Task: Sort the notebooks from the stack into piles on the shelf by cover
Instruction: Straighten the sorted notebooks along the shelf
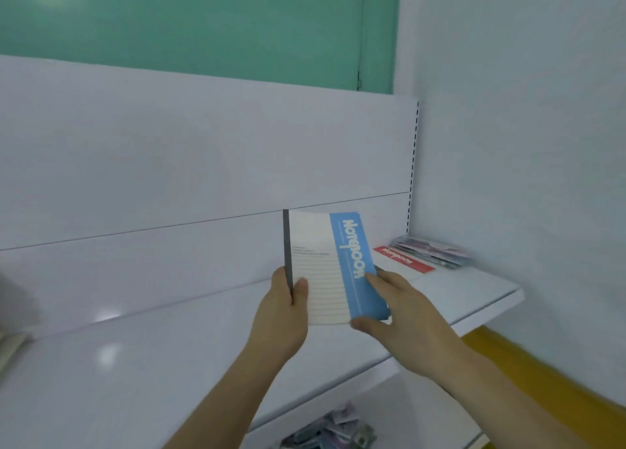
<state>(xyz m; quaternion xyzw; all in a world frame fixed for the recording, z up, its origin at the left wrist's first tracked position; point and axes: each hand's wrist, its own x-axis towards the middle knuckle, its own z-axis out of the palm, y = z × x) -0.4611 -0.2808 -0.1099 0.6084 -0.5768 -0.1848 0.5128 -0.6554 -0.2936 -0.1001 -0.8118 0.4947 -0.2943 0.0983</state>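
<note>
i read "notebook" in white letters, upside down, on the blue band of the notebook (333,267) i'm holding up over the white shelf (467,296). the same word sits on a red-banded notebook (403,259) lying flat toward the shelf's right end, just beside a blurred pile of patterned covers (432,250). behind is a white slotted back panel (203,150), then a green door (210,25). my left hand (283,309) pinches the dark spine edge, thumb on the lined cover. my right hand (396,309) grips the lower right corner, thumb beneath, fingers over the blue band.
</note>
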